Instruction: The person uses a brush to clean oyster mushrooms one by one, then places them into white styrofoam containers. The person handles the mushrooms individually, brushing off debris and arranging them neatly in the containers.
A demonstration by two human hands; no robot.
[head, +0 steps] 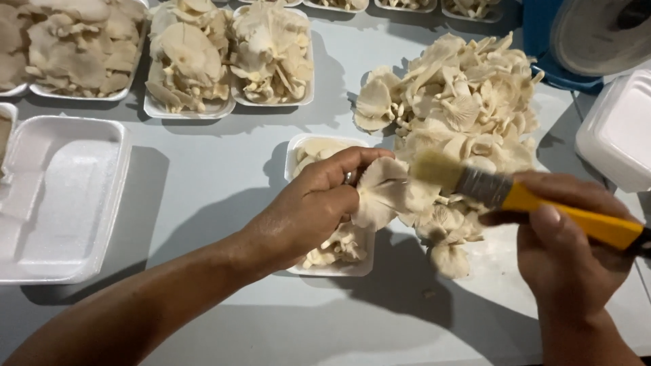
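Left hand (312,207): centre of frame, fingers closed on a mushroom (381,193), pale cap fanned toward the right, held above a small tray (332,268) that is part filled with mushrooms.

Right hand (566,234): lower right, gripping a brush (536,200). Long axis of the brush runs from lower right up to centre; yellow handle at right, metal band mid-way, bristles pointing left and meeting the held mushroom's upper edge.

Tabletop (224,169): flat, pale grey, matt, lit from above so that arms and trays cast hard shadows. Room beyond not seen.

Around, left to right:
- empty tray (61,196), white foam, left edge;
- filled trays (230,57), white, heaped with mushrooms, along the top left and upper centre;
- further trays, partly cut off, on the top edge;
- loose pile (468,102) of mushrooms, upper right of centre, just behind the brush;
- blue object (542,41) with a pale disc, top right corner;
- white lidded box (620,129), right edge.
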